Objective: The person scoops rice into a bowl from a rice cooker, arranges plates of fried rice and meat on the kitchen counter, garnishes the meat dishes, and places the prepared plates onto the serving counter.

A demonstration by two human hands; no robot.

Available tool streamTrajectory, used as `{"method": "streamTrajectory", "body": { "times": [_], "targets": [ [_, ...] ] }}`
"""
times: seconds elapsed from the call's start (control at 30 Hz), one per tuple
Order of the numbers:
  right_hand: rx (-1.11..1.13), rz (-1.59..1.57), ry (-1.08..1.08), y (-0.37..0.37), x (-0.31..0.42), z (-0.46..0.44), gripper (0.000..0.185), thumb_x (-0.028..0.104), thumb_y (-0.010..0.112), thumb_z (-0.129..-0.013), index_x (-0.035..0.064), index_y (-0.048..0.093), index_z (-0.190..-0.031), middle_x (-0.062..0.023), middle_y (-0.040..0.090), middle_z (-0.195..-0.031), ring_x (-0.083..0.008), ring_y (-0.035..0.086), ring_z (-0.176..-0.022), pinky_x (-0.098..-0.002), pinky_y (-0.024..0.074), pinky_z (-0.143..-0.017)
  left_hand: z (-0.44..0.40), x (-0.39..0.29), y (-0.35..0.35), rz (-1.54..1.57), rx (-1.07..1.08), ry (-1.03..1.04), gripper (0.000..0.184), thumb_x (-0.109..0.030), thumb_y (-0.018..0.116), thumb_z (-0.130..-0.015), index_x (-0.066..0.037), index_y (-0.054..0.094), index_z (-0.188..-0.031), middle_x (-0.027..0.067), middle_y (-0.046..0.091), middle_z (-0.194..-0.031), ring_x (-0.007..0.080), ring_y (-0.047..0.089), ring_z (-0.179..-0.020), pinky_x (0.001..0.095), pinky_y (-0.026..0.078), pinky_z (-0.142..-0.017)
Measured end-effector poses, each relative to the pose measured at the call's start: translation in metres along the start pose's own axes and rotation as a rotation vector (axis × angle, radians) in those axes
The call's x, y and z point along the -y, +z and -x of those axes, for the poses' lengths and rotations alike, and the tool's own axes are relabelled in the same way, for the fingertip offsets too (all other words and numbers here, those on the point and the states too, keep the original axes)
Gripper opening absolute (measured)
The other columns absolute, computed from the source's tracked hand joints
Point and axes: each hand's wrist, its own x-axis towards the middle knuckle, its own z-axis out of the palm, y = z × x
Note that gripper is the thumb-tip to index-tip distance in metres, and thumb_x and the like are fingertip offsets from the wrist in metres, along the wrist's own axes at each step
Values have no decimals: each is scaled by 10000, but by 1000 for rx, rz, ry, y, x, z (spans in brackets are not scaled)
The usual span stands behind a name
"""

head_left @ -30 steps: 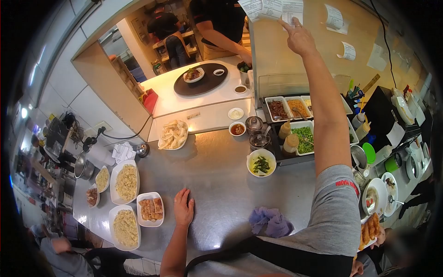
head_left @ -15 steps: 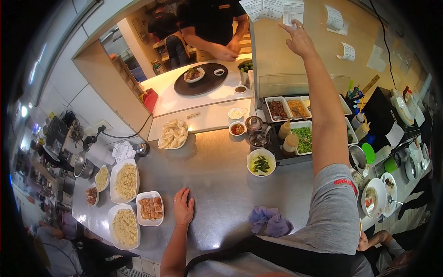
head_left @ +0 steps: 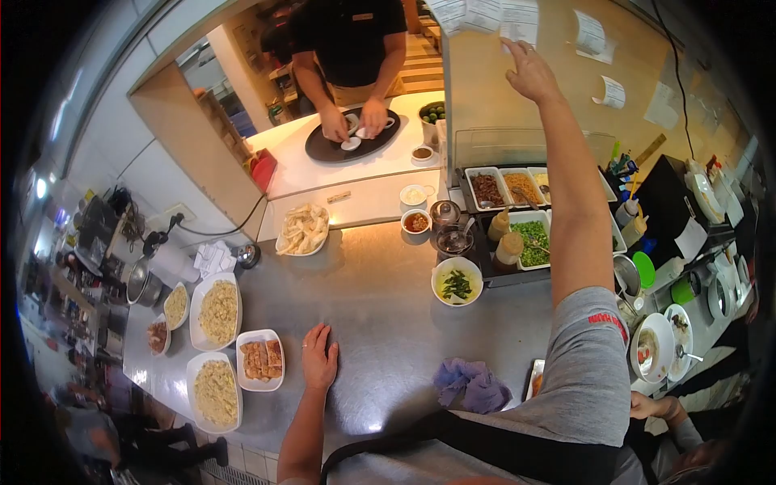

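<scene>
My left hand (head_left: 320,357) rests flat on the steel counter (head_left: 364,299), fingers spread a little, holding nothing. Just left of it is a white dish of sliced browned food (head_left: 260,360). High up at the wall, my right hand (head_left: 531,73) is raised with fingers extended, just below a row of paper slips (head_left: 519,20); it holds nothing that I can see. A crumpled purple cloth (head_left: 470,385) lies near the front edge. Beside the topping trays sits a bowl with greens in yellow liquid (head_left: 457,281). Behind my right sleeve, a white dish (head_left: 534,378) shows in part.
Dishes of pale food (head_left: 218,312) stand at the left, a bowl of puffy crisps (head_left: 302,229) at the back. Topping trays (head_left: 529,242) and sauce bottles (head_left: 508,250) stand right of centre. Beyond the pass, a person's hands touch small dishes on a dark oval tray (head_left: 323,152).
The person beyond the pass has moved to the tray, both hands now at its dishes. A white dish has appeared by my right sleeve. My raised hand has shifted slightly lower; my left hand stays flat.
</scene>
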Motion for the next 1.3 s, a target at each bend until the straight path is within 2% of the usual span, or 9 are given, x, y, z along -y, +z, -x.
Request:
{"method": "streamTrajectory", "body": {
  "times": [0.1, 0.2, 0.27, 0.33, 0.73, 0.87, 0.97, 1.13, 1.3],
  "targets": [
    [46, 56, -69, 14, -11, -5, 637, 120, 554, -748, 53, 368, -1353, -198, 384, -1382, -347, 403, -1248, -414, 334, -1051, 4, 4, 1, 15, -27, -2, 405, -158, 585, -804, -32, 537, -1185, 151, 503, -1254, 349, 442, -1177, 420, 347, -1012],
    [-40, 202, -326, 64, -83, -31, 620, 114, 577, -794, 34, 349, -1365, -185, 367, -1399, -322, 343, -1295, -397, 260, -1092, 0, 7, 2, 44, -52, -12, 405, -146, 597, -792, -32, 535, -1176, 149, 506, -1238, 347, 447, -1172, 416, 365, -995],
    [-26, -60, -396, 67, -92, -44, 562, 111, 542, -819, 39, 383, -1353, -185, 422, -1360, -343, 382, -1262, -398, 307, -1059, 1, 13, 2, 51, -51, 12, 364, -141, 592, -796, -15, 538, -1134, 151, 506, -1213, 335, 456, -1156, 415, 369, -988],
    [228, -78, -305, 60, -89, -60, 550, 130, 536, -838, 27, 379, -1354, -185, 433, -1352, -334, 412, -1243, -389, 331, -1038, 6, 17, 5, 77, -39, -20, 376, -130, 584, -796, -16, 539, -1151, 160, 501, -1222, 326, 447, -1166, 413, 351, -1009],
    [182, -163, -410, 73, -72, -58, 515, 139, 559, -839, -2, 419, -1314, -210, 448, -1326, -331, 430, -1221, -386, 340, -1026, 15, 18, 3, 78, -45, -44, 387, -147, 570, -806, -16, 529, -1169, 155, 490, -1236, 323, 425, -1191, 399, 352, -1012],
    [64, 421, -340, 70, -86, -42, 634, 189, 601, -810, 6, 346, -1361, -228, 379, -1380, -362, 361, -1274, -407, 271, -1084, 4, 11, 0, 118, -54, -34, 416, -131, 604, -783, -16, 535, -1176, 164, 497, -1251, 343, 439, -1183, 422, 339, -1016],
    [130, 217, 0, 8, 5, -10, 718, 192, 620, -790, 21, 278, -1398, -245, 347, -1395, -363, 323, -1303, -407, 273, -1087, 2, 8, 3, 47, -57, 2, 386, -145, 610, -786, -22, 550, -1147, 150, 510, -1228, 344, 456, -1164, 423, 362, -997],
    [-12, -16, -212, 63, -58, -29, 752, 249, 647, -774, 56, 290, -1407, -242, 402, -1361, -351, 361, -1288, -394, 310, -1063, 4, 10, 3, 40, -63, -6, 403, -161, 605, -793, -23, 533, -1165, 161, 506, -1222, 349, 447, -1166, 420, 364, -993],
    [569, 6, -309, 34, -21, -19, 633, 391, 581, -836, 49, 422, -1344, -217, 490, -1300, -314, 503, -1179, -377, 372, -998, 7, 18, 2, 49, -95, 21, 365, -151, 602, -797, -13, 543, -1130, 177, 510, -1211, 349, 457, -1147, 418, 366, -991]
  ]
}}
